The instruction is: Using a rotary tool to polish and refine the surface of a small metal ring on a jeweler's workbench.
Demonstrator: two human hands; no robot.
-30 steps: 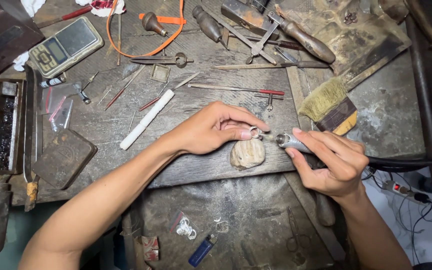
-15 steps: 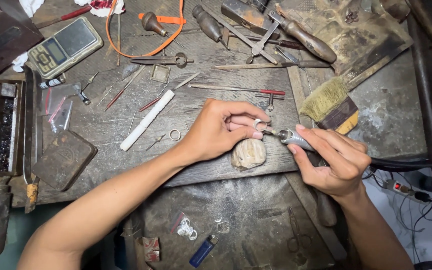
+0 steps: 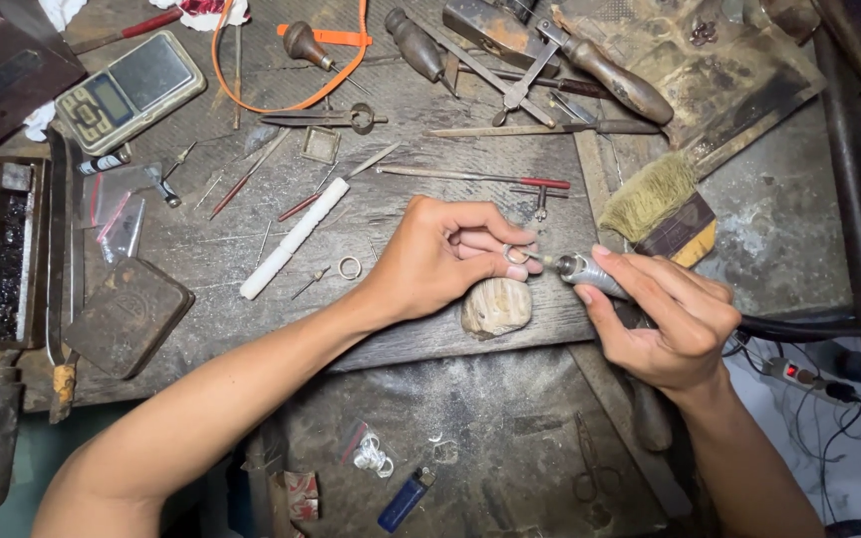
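- So the left hand (image 3: 440, 257) has its fingertips pinched tight on a small silver ring (image 3: 516, 255), just above the rounded, cracked wooden peg (image 3: 496, 307).
- Right hand (image 3: 672, 321) sits right of the peg, fingers wrapped round a smooth metal rotary handpiece (image 3: 590, 274), tip at the ring.
- Left of the peg: scratched bare bench (image 3: 201, 249), a white stick (image 3: 294, 239) and a loose ring (image 3: 350, 267).

My left hand (image 3: 440, 259) covers most of the small silver ring (image 3: 516, 254), my right hand (image 3: 665, 319) hides the grey rotary handpiece's (image 3: 590, 274) body, its bit too tiny to read, and my elbows leave frame.
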